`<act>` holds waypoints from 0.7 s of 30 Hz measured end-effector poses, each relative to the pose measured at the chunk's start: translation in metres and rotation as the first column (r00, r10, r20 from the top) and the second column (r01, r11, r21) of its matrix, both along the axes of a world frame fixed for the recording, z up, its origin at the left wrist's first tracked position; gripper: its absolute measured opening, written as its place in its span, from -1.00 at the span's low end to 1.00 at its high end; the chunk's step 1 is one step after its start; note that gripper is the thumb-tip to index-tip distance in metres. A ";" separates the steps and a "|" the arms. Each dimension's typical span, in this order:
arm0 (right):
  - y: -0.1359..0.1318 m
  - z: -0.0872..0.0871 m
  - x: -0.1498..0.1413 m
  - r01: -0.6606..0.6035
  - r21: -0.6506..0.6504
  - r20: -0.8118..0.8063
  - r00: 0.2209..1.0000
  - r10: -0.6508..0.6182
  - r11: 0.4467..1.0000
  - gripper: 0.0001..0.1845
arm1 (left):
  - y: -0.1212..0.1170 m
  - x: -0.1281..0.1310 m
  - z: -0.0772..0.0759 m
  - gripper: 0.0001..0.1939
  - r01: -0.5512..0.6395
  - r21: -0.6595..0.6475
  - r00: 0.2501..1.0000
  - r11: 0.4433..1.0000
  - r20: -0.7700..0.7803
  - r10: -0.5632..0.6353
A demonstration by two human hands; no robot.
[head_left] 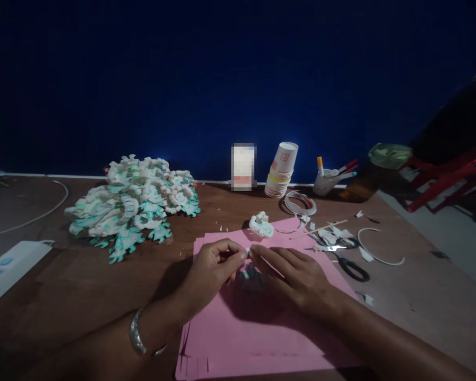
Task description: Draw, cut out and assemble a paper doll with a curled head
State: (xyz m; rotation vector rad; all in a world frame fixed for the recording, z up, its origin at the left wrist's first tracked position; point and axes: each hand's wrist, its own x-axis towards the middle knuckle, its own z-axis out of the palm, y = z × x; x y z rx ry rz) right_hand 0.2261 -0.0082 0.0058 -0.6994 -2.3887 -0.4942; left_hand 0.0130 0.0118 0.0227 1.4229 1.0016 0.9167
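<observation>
Over a stack of pink paper [230, 338], my left hand [220, 264] pinches a tiny white piece [248, 251] between thumb and fingertips. The fingertips of my right hand [297, 272] close on the same piece from the other side; its exact kind is too small to make out. Just beneath, partly in shadow between the hands, is a paper cutout [252, 279] with teal markings. Beyond my fingertips, at the far edge of the pink paper, lies a curled white paper figure [261, 225] with green lines.
A heap of similar paper figures [135, 203] stands at the left. Behind are stacked paper cups [281, 169] and a cup of pens [326, 181]. Right of the paper are a tape-like roll [299, 203], scissors [353, 268], a thin stick [321, 229], scraps and a curved wire [375, 259].
</observation>
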 end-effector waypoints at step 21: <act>0.011 -0.007 -0.002 -0.238 -0.619 -0.678 0.642 -0.357 0.748 -0.79 | 0.007 0.001 -0.011 -0.80 -0.071 -0.155 0.980 0.985 0.173 0.098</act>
